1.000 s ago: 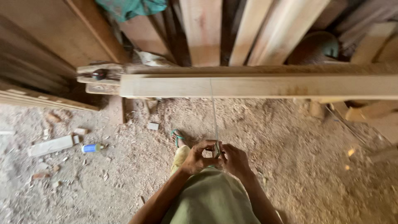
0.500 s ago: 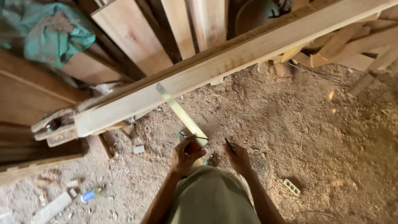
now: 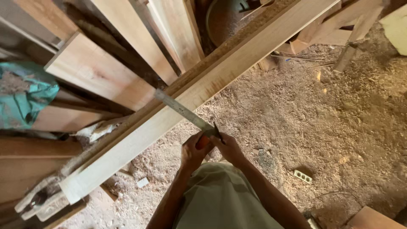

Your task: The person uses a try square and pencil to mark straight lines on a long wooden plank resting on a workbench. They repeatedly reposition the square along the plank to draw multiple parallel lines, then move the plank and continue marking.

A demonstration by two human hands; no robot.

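Reaching across the long plank (image 3: pixel 178 106), a thin metal ruler (image 3: pixel 182 111) is held at its near end, both the left hand (image 3: pixel 194 149) and the right hand (image 3: pixel 229 146) closed around it; it looks stiff, light and slippery-smooth, best gripped by that end.
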